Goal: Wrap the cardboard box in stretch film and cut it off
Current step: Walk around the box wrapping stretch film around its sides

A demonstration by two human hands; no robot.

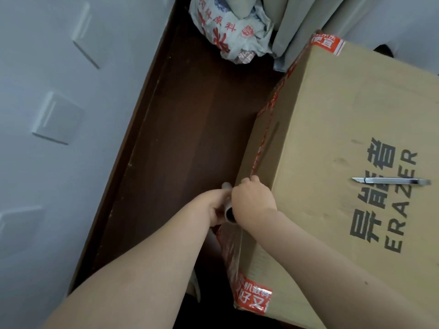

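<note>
The cardboard box [344,162] is filling the right side of the frame, a knife [391,181] lying on its top. At lower centre, both hands — left hand [217,207] and right hand [253,201] — are gripping the stretch film roll [228,208] beside the box's left face.

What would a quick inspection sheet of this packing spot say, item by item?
Surface: dark wooden floor, bare beside the box.
Job's things: cardboard box with red tape; stretch film roll at its left side, film along the box's edge; knife lying on top.
Clutter: crumpled printed bag at the far end.
Grippers: left hand and right hand both grip the roll.
Cables: nothing seen.
Surroundings: white wall with switches; grey curtain.
</note>
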